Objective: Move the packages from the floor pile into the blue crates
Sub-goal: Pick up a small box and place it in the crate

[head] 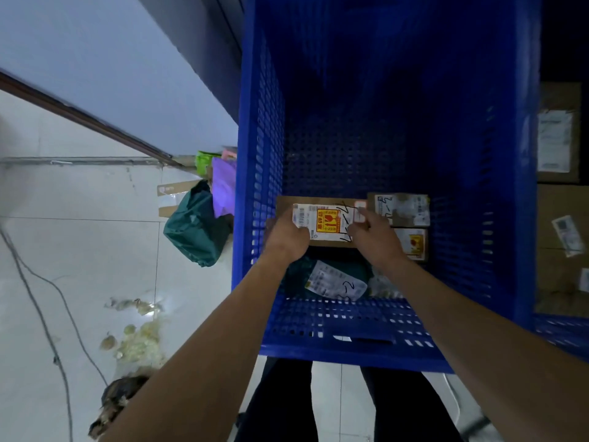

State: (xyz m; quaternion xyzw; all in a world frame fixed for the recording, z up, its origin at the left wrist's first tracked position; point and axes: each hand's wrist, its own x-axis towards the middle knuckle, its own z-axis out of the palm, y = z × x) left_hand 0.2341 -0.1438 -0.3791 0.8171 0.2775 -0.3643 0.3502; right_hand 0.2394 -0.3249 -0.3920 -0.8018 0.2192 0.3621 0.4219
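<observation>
Both my hands reach down into a deep blue crate (258, 173). They hold a flat brown cardboard package (322, 204) with a white label and a red-and-yellow sticker. My left hand (287, 239) grips its near left edge. My right hand (371, 234) grips its near right corner. The package hovers low inside the crate. Beneath it lies a dark green bagged package (334, 280) with a white label. Two small brown boxes (401, 208) sit to the right on the crate floor.
On the tiled floor left of the crate lie a green bag (196, 228), a purple bag (223, 186) and a cardboard box (170, 196). Brown boxes (557, 132) stack at the right. A cable (41, 314) and debris (137, 336) lie on the floor.
</observation>
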